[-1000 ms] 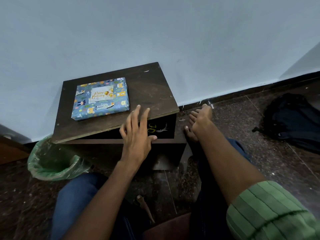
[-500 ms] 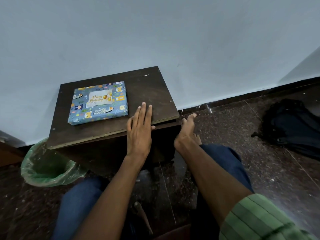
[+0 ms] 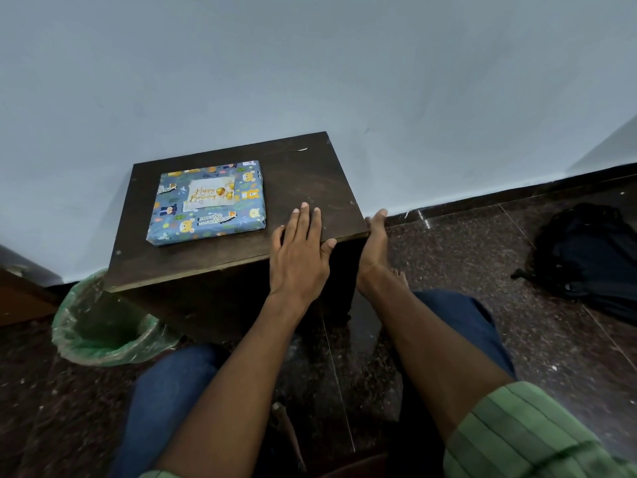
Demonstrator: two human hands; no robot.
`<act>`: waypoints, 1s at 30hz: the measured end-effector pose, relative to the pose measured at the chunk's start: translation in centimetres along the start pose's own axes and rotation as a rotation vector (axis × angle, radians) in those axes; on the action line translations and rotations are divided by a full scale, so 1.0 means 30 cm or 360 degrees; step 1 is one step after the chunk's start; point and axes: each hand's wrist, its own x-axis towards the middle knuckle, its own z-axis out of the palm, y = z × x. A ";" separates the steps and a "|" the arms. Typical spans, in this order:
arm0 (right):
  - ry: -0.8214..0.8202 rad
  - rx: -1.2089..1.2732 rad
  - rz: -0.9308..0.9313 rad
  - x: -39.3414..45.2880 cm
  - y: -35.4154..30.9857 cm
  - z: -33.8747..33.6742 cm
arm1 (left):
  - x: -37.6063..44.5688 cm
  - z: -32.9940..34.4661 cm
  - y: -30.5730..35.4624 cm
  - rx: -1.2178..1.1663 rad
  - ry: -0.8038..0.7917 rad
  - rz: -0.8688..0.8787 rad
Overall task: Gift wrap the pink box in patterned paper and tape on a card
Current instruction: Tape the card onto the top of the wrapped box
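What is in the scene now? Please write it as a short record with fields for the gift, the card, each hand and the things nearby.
gift: wrapped box in blue patterned paper, flat on the dark wooden table
card: Happy Birthday card on the box top
left hand: flat on the table's front edge, holds nothing
right hand: against the table's right side
nearby: green-lined bin left of the table, black bag on the floor
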 end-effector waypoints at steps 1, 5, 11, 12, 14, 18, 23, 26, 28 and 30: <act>0.0012 -0.0218 -0.0119 0.009 0.010 -0.001 | 0.003 -0.006 0.002 -0.0003 -0.0030 -0.0008; 0.0097 -0.1713 -0.0896 0.020 -0.005 0.003 | 0.021 -0.038 0.013 -0.0005 -0.0082 -0.0025; -0.0026 -0.2565 -0.1256 0.035 -0.062 0.027 | 0.072 -0.080 0.003 -0.0009 -0.0082 -0.0053; -0.0054 -0.2592 -0.1264 0.050 -0.075 0.042 | 0.089 -0.086 -0.002 -0.0015 -0.0046 -0.0059; -0.0135 -0.2585 -0.1256 0.082 -0.097 0.079 | 0.132 -0.100 -0.013 -0.0045 0.0018 -0.0066; -0.0207 -0.2441 -0.1248 0.157 -0.150 0.186 | 0.254 -0.123 -0.057 -0.0042 0.0077 -0.0090; -0.0184 -0.2155 -0.1199 0.368 -0.224 0.316 | 0.450 -0.123 -0.133 -0.0005 0.0109 -0.0161; -0.0145 -0.2079 -0.1144 0.498 -0.253 0.363 | 0.543 -0.102 -0.178 -0.0073 0.0177 -0.0225; -0.0101 -0.2063 -0.1137 0.566 -0.252 0.394 | 0.585 -0.084 -0.203 -0.0137 0.0216 -0.0272; -0.0040 -0.2107 -0.1172 0.609 -0.237 0.422 | 0.607 -0.067 -0.221 -0.0177 0.0236 -0.0284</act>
